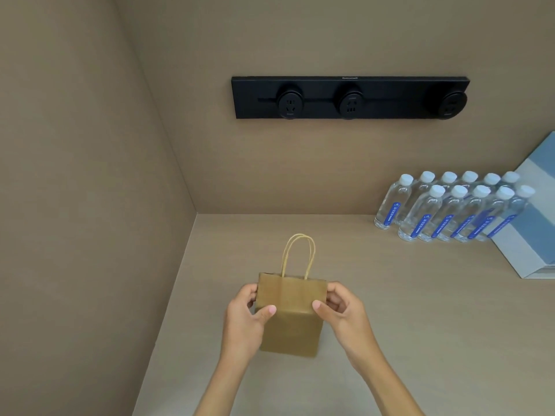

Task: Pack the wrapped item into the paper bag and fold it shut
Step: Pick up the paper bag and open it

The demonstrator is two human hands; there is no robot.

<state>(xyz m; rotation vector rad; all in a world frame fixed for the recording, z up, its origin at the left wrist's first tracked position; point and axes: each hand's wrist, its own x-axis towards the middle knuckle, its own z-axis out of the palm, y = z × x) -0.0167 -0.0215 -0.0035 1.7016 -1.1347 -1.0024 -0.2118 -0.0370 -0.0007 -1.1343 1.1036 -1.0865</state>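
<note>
A small brown paper bag [290,325] stands upright on the beige counter [420,325], its top part folded over toward me. Its twisted paper handles [298,253] stick up behind the fold. My left hand [249,313] pinches the left end of the folded top, thumb on the front. My right hand [339,307] pinches the right end the same way. The wrapped item is not visible; I cannot tell whether it is inside the bag.
Several clear water bottles [450,208] with white caps stand in rows at the back right. A blue and white box [534,235] lies beside them at the right edge. A black socket strip [350,97] hangs on the back wall. A side wall rises at the left.
</note>
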